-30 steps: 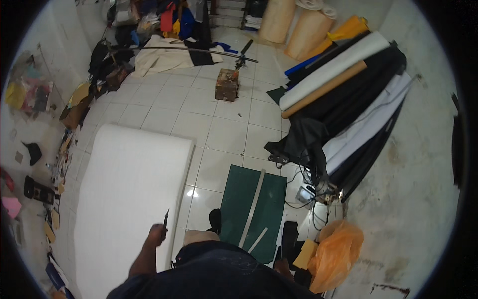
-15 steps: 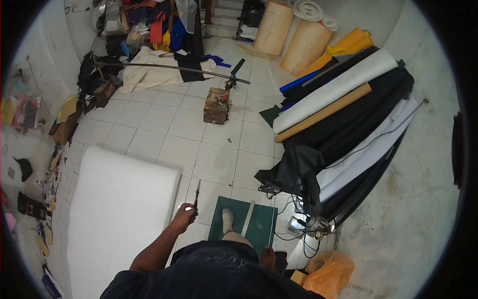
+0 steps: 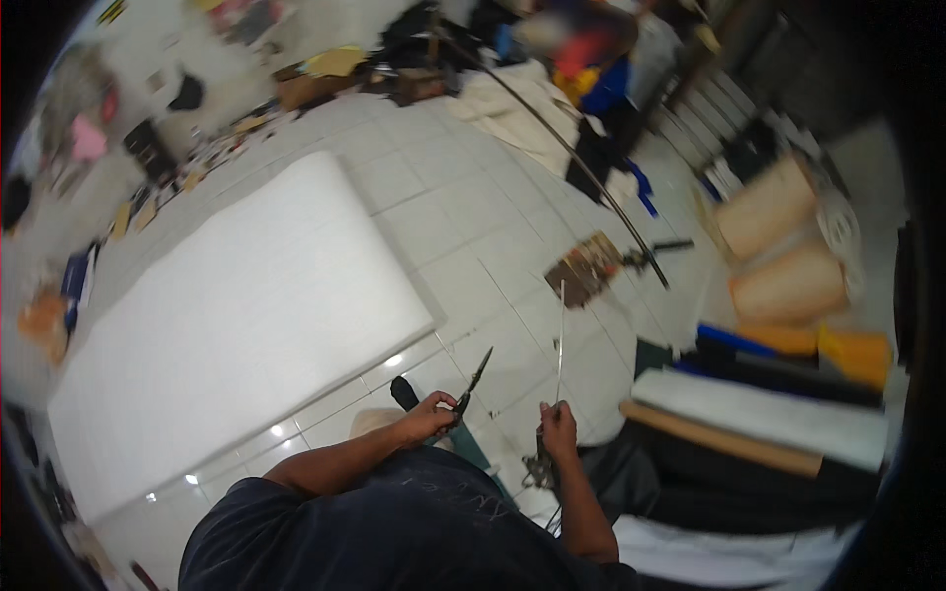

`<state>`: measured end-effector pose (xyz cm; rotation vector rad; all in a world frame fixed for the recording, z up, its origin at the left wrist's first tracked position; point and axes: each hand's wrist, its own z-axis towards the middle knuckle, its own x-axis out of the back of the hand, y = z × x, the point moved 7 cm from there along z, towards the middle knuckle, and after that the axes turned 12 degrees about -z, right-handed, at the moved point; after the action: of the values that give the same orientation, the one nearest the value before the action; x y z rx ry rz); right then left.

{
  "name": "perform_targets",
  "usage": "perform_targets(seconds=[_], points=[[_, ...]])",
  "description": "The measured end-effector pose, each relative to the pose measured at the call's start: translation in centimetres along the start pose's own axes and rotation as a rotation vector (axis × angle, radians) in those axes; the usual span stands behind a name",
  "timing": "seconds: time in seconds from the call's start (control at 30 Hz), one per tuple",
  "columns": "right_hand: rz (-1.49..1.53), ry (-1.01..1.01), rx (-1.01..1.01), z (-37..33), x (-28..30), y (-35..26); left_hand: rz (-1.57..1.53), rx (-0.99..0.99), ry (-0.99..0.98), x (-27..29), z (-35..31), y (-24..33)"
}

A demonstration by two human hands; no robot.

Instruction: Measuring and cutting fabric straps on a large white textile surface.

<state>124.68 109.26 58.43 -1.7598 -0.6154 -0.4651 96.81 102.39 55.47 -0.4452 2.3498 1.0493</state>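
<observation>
My left hand point(image 3: 428, 418) is closed around the handles of a pair of scissors point(image 3: 479, 370), whose dark blades point up and away from me. To its right, my right hand point(image 3: 559, 431) grips the near end of a long, thin metal ruler point(image 3: 562, 340) that stands out ahead over the tiles. Part of a green cutting mat point(image 3: 471, 448) shows below my left hand, mostly hidden by my body. A thick white foam sheet point(image 3: 246, 305) lies on the floor to the left, apart from both hands.
Rolls of material, among them a white roll point(image 3: 759, 414) and a brown tube point(image 3: 719, 438), lie at the right. Ahead stands a rusty block point(image 3: 583, 271) with a long metal bar point(image 3: 562, 143) across it. Foam rolls point(image 3: 778, 236) and piled cloth point(image 3: 522, 118) are farther back.
My view and body have turned left, so the foam sheet fills more of the left side. My right hand has lifted the ruler off the mat and raised it forward; the scissors stay in my left.
</observation>
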Motion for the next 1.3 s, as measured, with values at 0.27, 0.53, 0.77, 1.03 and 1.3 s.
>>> perform_targets(seconds=[0.27, 0.53, 0.77, 1.03, 1.3], points=[[0.095, -0.348, 0.162, 9.1, -16.6, -13.5, -0.032, -0.227, 0.159, 3.3, 4.1, 9.2], [0.021, -0.78, 0.161, 14.2, -21.2, -25.4, 0.048, -0.404, 0.125, 7.2, 3.2, 20.1], [0.084, -1.014, 0.201, 19.1, -26.3, -25.8, 0.126, -0.642, 0.416, 10.9, 4.7, 20.7], [-0.016, -1.431, 0.202, 26.1, -32.8, -31.0, 0.028, -0.586, 0.808, 14.1, 5.8, 25.0], [-0.372, -1.681, 0.341, 31.8, -35.2, -32.7, -0.205, -0.739, 1.073, 11.1, 13.4, 25.8]])
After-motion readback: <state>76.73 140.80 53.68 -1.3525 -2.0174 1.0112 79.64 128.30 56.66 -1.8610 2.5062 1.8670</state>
